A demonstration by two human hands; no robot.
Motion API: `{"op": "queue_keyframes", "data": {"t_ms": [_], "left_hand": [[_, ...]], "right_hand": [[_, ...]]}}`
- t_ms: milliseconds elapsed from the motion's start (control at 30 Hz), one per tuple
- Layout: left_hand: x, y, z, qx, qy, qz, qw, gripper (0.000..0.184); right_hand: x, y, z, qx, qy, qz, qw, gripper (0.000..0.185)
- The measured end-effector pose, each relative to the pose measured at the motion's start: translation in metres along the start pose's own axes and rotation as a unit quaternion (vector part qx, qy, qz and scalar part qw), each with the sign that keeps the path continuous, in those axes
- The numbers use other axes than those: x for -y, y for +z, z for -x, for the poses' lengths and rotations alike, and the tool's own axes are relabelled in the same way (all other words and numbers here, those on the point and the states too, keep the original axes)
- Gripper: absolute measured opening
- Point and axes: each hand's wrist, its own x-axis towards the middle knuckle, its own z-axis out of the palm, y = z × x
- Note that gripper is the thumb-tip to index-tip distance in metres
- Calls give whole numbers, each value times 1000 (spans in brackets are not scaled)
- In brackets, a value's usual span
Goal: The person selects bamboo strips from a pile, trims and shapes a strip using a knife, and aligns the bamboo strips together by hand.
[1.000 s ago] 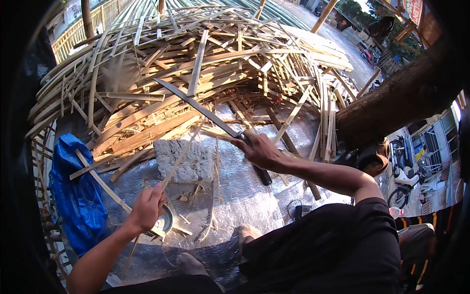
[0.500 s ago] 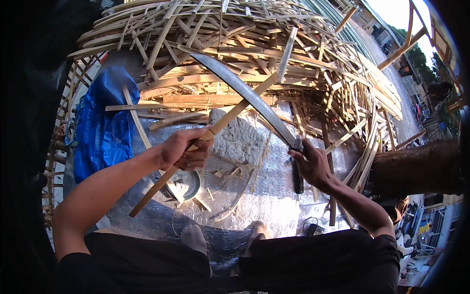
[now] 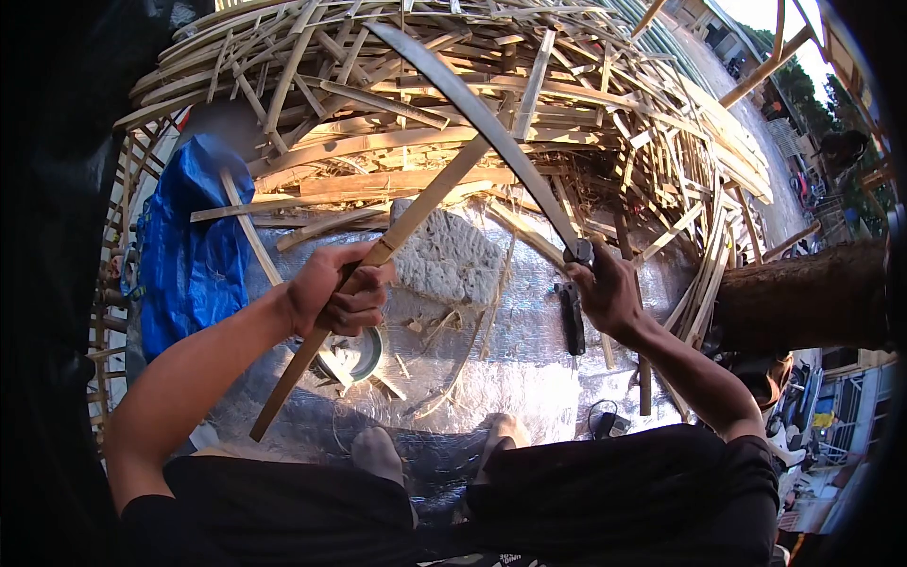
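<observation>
My left hand [image 3: 342, 291] is closed around a flat bamboo strip [image 3: 423, 206], which slants from the lower left up toward the middle. In my right hand [image 3: 607, 291] is the handle of a long, curved machete [image 3: 482, 111]. Its blade points up and left and crosses the strip's upper end; whether the two touch I cannot tell. Beneath the strip, a rough grey stone block [image 3: 449, 257] lies on the silvery sheet [image 3: 524, 378]. Just below my right hand, a black sheath-like object [image 3: 571, 319] rests near the block's right side.
A large pile of bamboo strips [image 3: 378, 142] spreads across the back. At the left is a blue tarp bundle [image 3: 194, 255]. A round dish [image 3: 364, 357] sits below my left hand. A thick log [image 3: 803, 302] juts in from the right, and my feet are at the front.
A thin strip was in my left hand earlier; now it grips a wider one. The machete has swung more upright since half a second ago, and its blade now crosses nearer the strip's upper end.
</observation>
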Motion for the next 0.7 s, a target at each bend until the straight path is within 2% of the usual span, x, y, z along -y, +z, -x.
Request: {"op": "queue_keyframes", "data": {"t_ms": [67,100,267,367,467,533,633,667,700], "left_hand": [[-2,2,-2,20,-8,-1,1000,45],[-2,4,-2,44,-15,34,998,45],[1,5,3,67,-41,108,991,44],[4,11,5,35,-47,90,994,44],[8,12,3,25,-59,87,994,48],[7,9,1,7,-47,80,996,48],[3,12,0,12,-50,88,995,45],[3,15,0,12,-52,87,995,45],[3,20,-1,45,-71,140,987,45]], "right_hand": [[-15,11,1,14,-133,25,991,40],[-20,13,1,10,-129,24,991,40],[-19,0,-14,-33,-65,29,997,39],[-18,-9,-23,-56,52,21,997,43],[-24,-2,-15,-83,73,-57,992,43],[-24,0,-6,-64,85,-52,993,38],[-16,1,2,-32,-66,-27,997,39],[-21,5,2,-33,-64,-28,997,39],[-31,11,1,-29,-108,9,994,41]]}}
